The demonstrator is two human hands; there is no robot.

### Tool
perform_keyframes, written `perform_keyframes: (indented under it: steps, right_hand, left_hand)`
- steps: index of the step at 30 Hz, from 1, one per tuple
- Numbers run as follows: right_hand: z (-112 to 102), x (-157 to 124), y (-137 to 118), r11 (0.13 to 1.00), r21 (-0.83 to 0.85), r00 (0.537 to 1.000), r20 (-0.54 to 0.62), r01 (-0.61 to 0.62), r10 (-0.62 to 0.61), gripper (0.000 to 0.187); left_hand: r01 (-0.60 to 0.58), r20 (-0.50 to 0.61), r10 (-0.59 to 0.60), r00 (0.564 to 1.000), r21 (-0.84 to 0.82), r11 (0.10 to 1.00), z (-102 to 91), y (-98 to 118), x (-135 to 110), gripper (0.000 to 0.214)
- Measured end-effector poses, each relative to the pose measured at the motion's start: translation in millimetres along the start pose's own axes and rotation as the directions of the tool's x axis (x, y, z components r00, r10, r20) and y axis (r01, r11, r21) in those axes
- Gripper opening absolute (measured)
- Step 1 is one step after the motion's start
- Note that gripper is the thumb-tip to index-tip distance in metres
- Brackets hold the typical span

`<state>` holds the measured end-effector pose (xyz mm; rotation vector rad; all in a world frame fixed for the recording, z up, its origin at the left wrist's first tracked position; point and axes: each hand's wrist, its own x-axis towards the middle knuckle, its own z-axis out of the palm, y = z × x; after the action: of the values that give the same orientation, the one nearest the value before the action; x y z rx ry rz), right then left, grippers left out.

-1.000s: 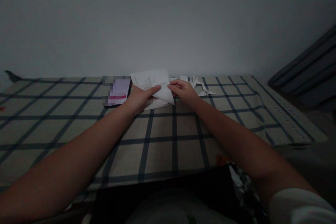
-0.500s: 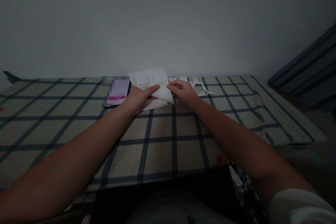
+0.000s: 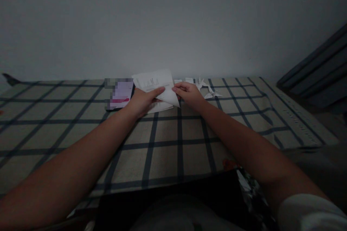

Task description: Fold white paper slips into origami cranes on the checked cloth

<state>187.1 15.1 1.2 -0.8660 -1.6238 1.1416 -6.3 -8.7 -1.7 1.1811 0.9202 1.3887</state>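
Observation:
Both hands hold a sheet of white paper (image 3: 158,77) with dark printing, raised a little above the table. My left hand (image 3: 143,100) grips its left side, the thumb lying across the front and the fingers hidden behind. My right hand (image 3: 188,94) pinches its right edge between thumb and fingers. The paper's lower right corner hangs down in a point. Beneath it, more white paper (image 3: 161,107) lies on the cloth, mostly covered.
A phone or tablet (image 3: 121,94) with a lit, partly blurred-out screen lies left of my left hand. Folded white paper pieces (image 3: 207,88) lie right of my right hand. A checked cloth (image 3: 168,130) covers the table, which meets a pale wall (image 3: 173,25). Grey curtain (image 3: 320,68) hangs at right.
Almost nothing differs. Both hands keep their hold on the paper, and the view has shifted very slightly.

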Motion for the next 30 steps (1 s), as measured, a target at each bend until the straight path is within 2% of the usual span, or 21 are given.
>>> perform_keyframes:
  steps: [9, 14, 19, 25, 30]
  right_hand:
    - [1.9, 1.7, 3.2, 0.998, -0.052, 0.998, -0.055, 0.033, -0.036, 0.012]
    - [0.6, 5.3, 7.2, 0.999, -0.051, 0.99, -0.138, 0.013, -0.02, 0.011]
    - [-0.3, 5.3, 5.8, 0.997, -0.073, 0.991, -0.13, 0.028, -0.037, 0.012]
    - [-1.2, 2.8, 3.9, 0.997, -0.054, 0.995, -0.09, 0.049, -0.053, 0.017]
    - [0.1, 2.6, 2.9, 1.0, 0.017, 0.997, -0.077, -0.017, 0.018, 0.026]
  left_hand:
    - [0.017, 0.012, -0.016, 1.0, -0.017, 1.0, 2.3, 4.7, -2.3, 0.065]
    - [0.062, -0.015, -0.062, 0.998, -0.043, 0.997, 2.7, 7.3, -0.9, 0.051]
    - [0.068, -0.016, -0.069, 0.997, -0.055, 0.996, 0.9, 6.9, 0.9, 0.047]
    - [0.098, 0.067, -0.097, 0.993, -0.013, 0.995, 0.6, 4.3, -1.7, 0.056]
    - [0.047, 0.027, -0.048, 0.998, 0.003, 0.999, -0.7, 2.7, -0.4, 0.063]
